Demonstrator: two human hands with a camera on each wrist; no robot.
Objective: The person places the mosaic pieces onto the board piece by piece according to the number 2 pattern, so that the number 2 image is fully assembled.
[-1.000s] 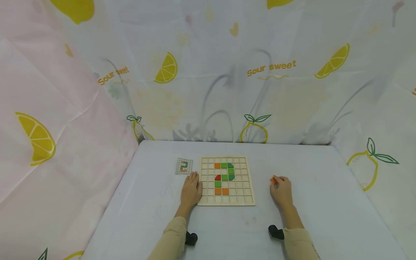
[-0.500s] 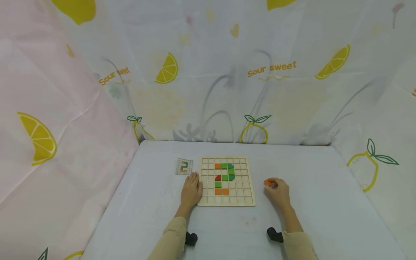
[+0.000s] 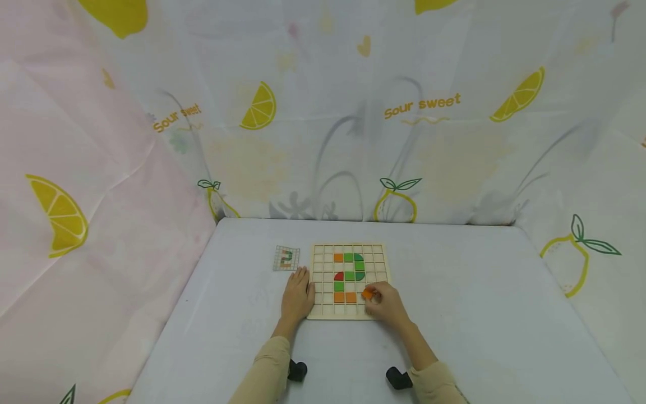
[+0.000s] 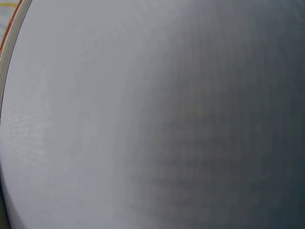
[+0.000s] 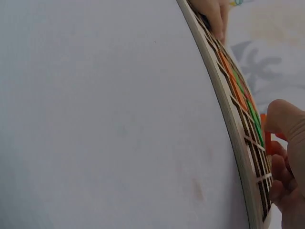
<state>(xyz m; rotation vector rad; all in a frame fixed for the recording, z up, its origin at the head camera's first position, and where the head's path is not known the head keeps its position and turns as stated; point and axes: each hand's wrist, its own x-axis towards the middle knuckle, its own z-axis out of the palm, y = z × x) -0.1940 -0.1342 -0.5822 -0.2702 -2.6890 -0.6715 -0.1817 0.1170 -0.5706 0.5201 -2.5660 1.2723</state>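
A square wooden grid board (image 3: 323,310) lies on the table, with orange, green and red tiles set in its cells in the shape of a 2. Over the board's lower right cells, my right hand (image 3: 388,306) pinches an orange tile (image 3: 368,294) between thumb and fingers; the right wrist view also shows this orange tile (image 5: 268,138) held just above the grid. My left hand (image 3: 298,294) lies flat with straight fingers along the board's left edge, touching it. The left wrist view holds mostly blurred white tabletop, without the hand.
A small pattern card (image 3: 286,258) showing a gridded 2 lies left of the board, beyond the left fingertips. The white table (image 3: 479,280) ends against a lemon-print cloth (image 3: 313,140) at the back. Black wrist devices (image 3: 398,379) sit by both sleeves.
My right hand has travelled left from the bare table, carrying the orange tile over the board's right part. The left hand, card and placed tiles have stayed where they were.
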